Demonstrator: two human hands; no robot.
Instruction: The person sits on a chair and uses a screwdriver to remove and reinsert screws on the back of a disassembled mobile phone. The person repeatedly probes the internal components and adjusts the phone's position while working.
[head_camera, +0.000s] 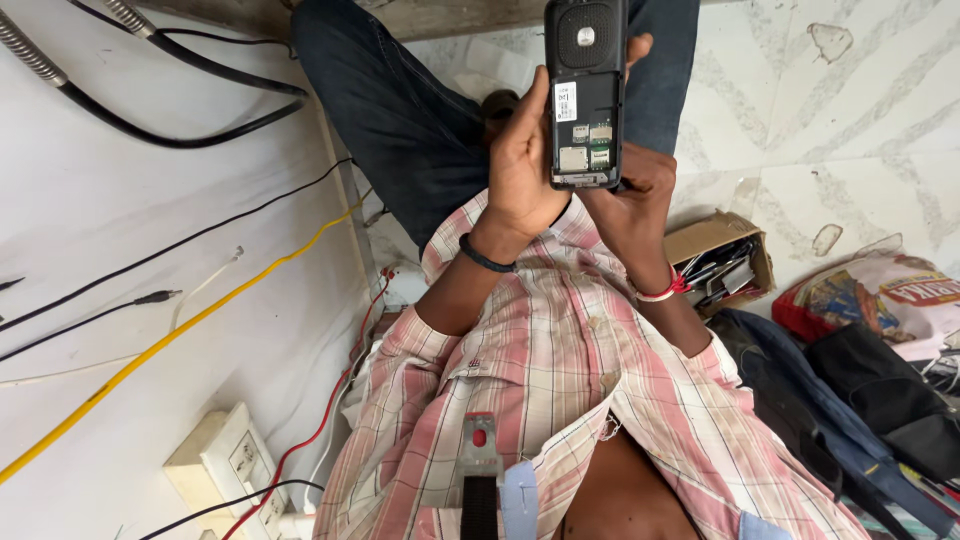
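A black keypad phone (585, 95) is held upright in front of me, its back cover off. The empty battery bay shows a white label and metal card slots. My left hand (520, 165), a black band on its wrist, grips the phone's left edge and lower back. My right hand (640, 185), with a red thread on its wrist, supports the phone from the right and below, and a fingertip shows past its upper right edge. Both hands hover over my lap, above dark blue trousers (400, 110) and a pink checked shirt (560, 380).
A white worktop (120, 230) on the left carries black, yellow (180, 330) and red cables, and a white power strip (225, 465). On the tiled floor to the right are a small cardboard box of tools (720, 255), a printed plastic bag (880, 295) and dark bags (870, 390).
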